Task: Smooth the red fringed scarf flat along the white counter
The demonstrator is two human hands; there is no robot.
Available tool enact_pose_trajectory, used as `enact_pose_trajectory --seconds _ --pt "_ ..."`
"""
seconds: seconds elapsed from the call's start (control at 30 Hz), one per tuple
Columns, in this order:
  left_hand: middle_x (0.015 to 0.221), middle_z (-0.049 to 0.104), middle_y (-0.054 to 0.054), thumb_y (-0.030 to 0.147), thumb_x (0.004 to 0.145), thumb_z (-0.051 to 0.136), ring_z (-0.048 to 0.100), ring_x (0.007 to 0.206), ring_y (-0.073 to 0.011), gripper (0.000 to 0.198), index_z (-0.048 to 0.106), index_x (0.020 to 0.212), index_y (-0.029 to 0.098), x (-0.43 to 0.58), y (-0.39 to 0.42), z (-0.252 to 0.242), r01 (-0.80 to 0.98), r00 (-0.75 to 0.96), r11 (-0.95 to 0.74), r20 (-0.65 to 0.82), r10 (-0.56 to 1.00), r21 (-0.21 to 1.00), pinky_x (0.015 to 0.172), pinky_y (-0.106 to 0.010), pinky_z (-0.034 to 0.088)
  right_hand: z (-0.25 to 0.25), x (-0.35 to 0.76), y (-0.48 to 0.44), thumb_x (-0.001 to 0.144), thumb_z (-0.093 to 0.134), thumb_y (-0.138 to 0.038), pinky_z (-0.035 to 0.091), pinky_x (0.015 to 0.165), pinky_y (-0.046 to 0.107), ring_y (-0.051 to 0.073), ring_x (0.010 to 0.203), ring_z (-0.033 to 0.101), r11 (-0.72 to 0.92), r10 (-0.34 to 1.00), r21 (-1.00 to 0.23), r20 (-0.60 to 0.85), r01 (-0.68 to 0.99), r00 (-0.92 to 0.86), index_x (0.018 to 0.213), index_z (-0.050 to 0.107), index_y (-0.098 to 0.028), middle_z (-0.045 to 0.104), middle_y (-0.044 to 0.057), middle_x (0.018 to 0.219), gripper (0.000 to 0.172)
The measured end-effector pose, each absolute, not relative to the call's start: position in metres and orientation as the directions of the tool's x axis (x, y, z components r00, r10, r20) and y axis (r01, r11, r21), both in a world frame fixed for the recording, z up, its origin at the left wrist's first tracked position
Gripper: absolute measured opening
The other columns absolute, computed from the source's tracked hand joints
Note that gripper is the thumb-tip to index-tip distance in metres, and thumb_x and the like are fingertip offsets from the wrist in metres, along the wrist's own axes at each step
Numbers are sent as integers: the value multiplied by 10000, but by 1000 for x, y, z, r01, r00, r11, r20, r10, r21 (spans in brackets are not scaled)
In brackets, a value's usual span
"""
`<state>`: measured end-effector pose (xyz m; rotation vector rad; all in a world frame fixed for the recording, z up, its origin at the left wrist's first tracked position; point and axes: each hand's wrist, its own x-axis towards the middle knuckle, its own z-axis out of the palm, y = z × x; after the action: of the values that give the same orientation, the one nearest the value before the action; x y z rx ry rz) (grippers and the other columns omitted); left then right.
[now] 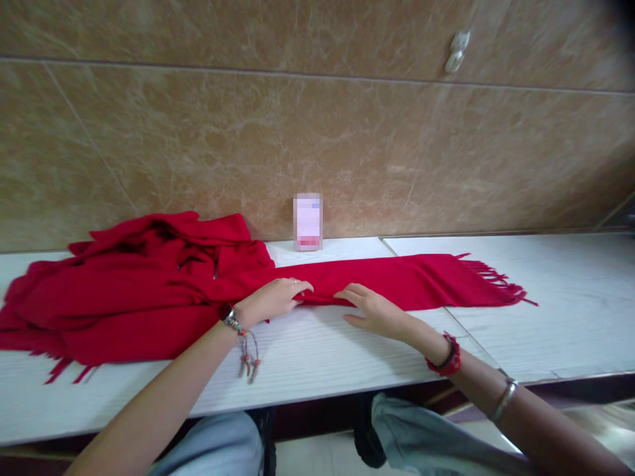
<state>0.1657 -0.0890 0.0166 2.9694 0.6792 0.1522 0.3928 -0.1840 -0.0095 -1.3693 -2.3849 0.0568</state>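
A red fringed scarf (387, 281) lies along the white surface. Its right part is a long, narrow, fairly flat strip ending in a fringe, while its left part is a loose, rumpled heap with some tassels showing at the front. My left hand (275, 297) is at the near edge of the strip beside the heap, its fingers bent over the cloth and closed on that edge. A short way to the right, my right hand (374, 311) touches the near edge with outstretched fingertips; its thumb is apart from them, over the white surface.
A small upright device (308, 225), its face blurred out, leans against the brown tiled wall (238, 145) behind the scarf. A small pale figure-shaped hook (457, 51) is on the wall at upper right. The white surface (560, 317) has its front edge by my knees.
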Motion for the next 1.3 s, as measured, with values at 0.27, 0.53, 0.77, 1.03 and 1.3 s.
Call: enact_pose_trajectory --seconds 0.27,0.53,0.77,1.03,1.3 --pt "959 659 -41 187 823 539 601 857 -165 265 557 1088 188 161 -81 18 498 860 -859 61 506 116 765 -246 432 -6 380 -173 803 510 -146 447 728 270 187 836 581 307 932 -195 261 932 -252 962 583 -153 618 82 890 175" --pt "985 629 -60 245 836 530 573 919 -181 203 580 1014 162 161 -85 18 399 902 -917 176 395 13 800 -264 422 -8 388 -167 829 464 -150 432 708 238 169 795 603 325 931 -225 245 918 -270 827 625 -158 647 70 826 161" --pt "908 660 -49 229 873 466 595 854 -178 166 608 924 161 163 -84 16 380 922 -921 115 370 -80 762 -265 425 -2 372 -172 790 551 -191 453 724 282 179 837 570 392 887 -215 346 895 -305 919 601 -173 601 66 894 139" --pt "917 639 -57 212 895 419 581 864 -177 174 579 926 151 163 -86 17 358 931 -930 110 349 -82 750 -257 418 -3 343 -160 821 518 -184 431 673 257 184 787 592 313 934 -122 220 942 -282 834 603 -159 619 77 842 89" --pt "933 637 -67 246 910 400 582 851 -176 198 567 907 139 163 -81 13 405 914 -906 62 400 -127 738 -252 414 -9 351 -154 862 456 -212 417 672 240 176 781 605 318 932 -129 226 939 -285 789 607 -159 642 67 801 176"
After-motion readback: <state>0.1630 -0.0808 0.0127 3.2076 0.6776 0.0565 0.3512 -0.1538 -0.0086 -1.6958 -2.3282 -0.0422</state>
